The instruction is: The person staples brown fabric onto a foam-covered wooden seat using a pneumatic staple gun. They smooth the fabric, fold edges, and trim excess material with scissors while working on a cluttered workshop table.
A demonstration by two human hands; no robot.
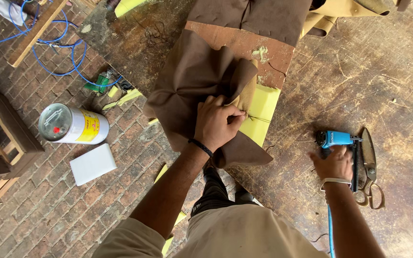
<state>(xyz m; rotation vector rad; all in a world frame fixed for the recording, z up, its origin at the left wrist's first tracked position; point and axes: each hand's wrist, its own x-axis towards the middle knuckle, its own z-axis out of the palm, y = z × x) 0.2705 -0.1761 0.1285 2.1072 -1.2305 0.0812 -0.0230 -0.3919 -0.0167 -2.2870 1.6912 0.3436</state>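
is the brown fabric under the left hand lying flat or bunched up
Bunched up. The brown fabric is gathered into folds where the left hand pinches it against the yellow foam.

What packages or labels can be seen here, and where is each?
Can: lying on its side on the brick floor, left; a white cylinder with a yellow label and a clear lid end.
White box: flat, plain, rectangular, on the bricks just below the can.
Blue staple gun: on the workbench by the right hand; small label on its body.
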